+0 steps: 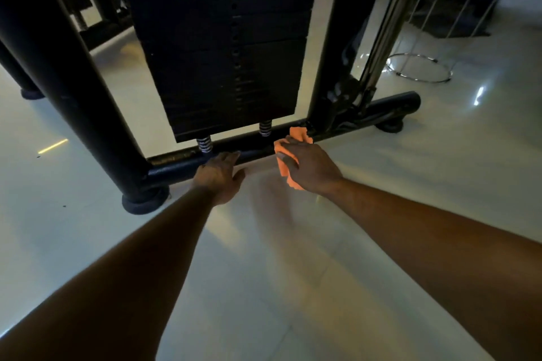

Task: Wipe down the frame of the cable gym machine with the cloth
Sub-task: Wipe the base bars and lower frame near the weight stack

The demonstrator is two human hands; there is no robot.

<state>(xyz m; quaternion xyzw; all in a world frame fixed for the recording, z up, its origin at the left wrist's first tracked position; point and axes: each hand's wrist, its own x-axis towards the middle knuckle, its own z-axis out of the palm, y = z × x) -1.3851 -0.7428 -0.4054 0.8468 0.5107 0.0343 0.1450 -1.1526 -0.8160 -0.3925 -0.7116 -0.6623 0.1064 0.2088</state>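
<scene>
While your right hand (308, 167) presses the soft orange cloth (296, 141) onto the black round bottom bar of the gym machine frame (176, 165), its fingers curl over the cloth and hold it. The cloth lies on the bar, close to the right black post (337, 53). Your left hand (220, 176) rests on the same bar with its fingers straight, holding nothing. Just above hangs the black stack of weight plates (223, 53).
</scene>
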